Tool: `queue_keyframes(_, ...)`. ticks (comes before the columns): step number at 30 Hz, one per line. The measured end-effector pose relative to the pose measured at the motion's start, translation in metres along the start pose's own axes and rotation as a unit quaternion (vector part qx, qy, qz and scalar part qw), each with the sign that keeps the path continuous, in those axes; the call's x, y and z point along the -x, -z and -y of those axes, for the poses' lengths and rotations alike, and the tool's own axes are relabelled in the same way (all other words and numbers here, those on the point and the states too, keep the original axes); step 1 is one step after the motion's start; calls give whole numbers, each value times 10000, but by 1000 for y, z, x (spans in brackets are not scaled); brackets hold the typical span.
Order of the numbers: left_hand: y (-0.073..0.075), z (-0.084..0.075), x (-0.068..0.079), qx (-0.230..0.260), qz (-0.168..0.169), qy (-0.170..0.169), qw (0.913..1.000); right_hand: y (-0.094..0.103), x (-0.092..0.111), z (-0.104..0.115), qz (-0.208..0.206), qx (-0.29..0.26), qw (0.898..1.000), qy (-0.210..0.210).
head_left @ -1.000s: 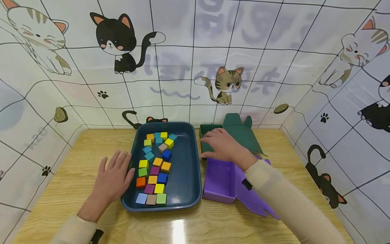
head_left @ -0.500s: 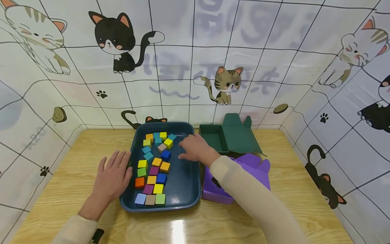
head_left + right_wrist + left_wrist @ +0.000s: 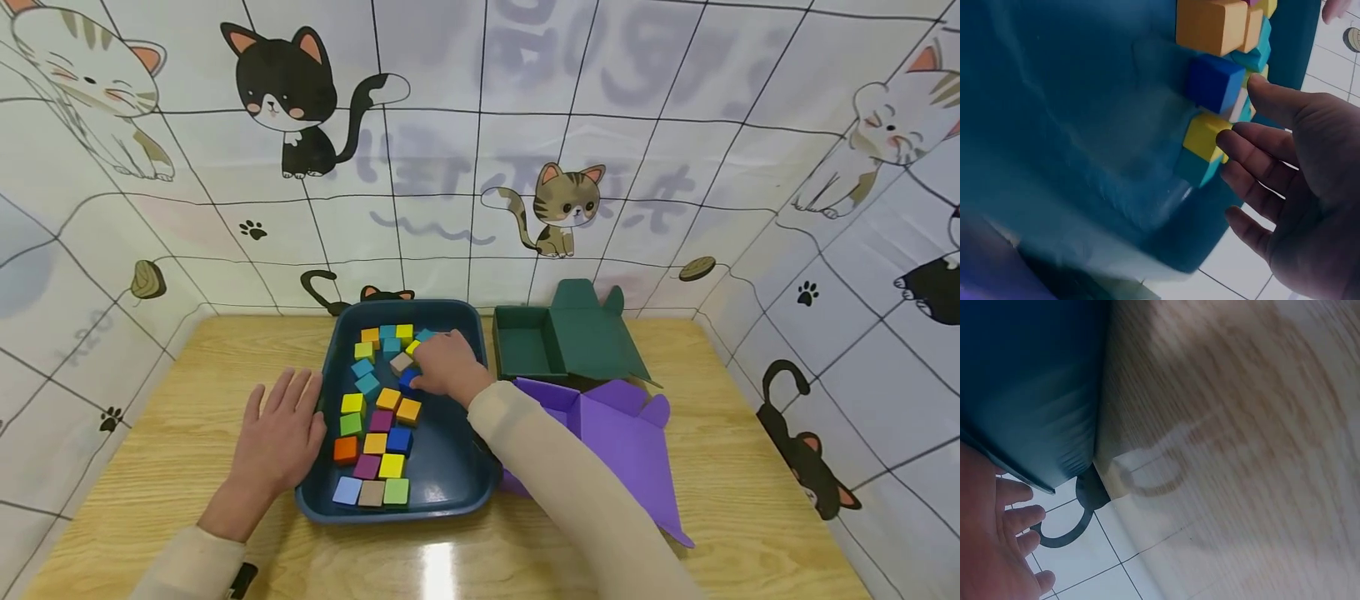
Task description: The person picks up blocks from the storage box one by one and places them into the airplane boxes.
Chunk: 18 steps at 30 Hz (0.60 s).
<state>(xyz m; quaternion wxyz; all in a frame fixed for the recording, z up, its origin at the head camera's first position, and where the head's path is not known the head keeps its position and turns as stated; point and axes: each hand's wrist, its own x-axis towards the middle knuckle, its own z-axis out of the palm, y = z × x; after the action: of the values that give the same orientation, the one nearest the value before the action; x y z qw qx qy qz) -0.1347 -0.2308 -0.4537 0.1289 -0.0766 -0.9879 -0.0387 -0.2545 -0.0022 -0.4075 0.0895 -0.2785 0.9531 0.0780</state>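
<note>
A dark blue tray (image 3: 457,467) holds many small coloured cubes, mostly along its left half. My left hand (image 3: 276,437) lies flat with straight fingers against the tray's left rim; its fingertips also show beside the tray wall in the left wrist view. Over the upper part of the tray, my right hand (image 3: 448,368) reaches down among the cubes with nothing in its grasp. In the right wrist view its thumb and fingers are spread apart, fingertips close over a yellow cube (image 3: 1205,134) and a dark blue cube (image 3: 1215,82). A teal cube (image 3: 1196,166) sits beside the yellow one.
Right of the tray stands an open green box (image 3: 525,337) with its lid folded to the right. An open purple box (image 3: 633,450) is in front of it, partly hidden by my right sleeve. A cat-printed backdrop (image 3: 435,233) surrounds the wooden table (image 3: 247,342).
My right hand has moved left from over the green box, across the tray's right side, to the cubes at its upper middle. The left hand has stayed at the rim.
</note>
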Motion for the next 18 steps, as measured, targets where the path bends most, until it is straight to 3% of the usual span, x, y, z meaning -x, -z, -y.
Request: queue_keyframes(18, -3, 0, 0, -13, -12, 13, 10000, -15, -15, 15, 25, 145, 9998, -154)
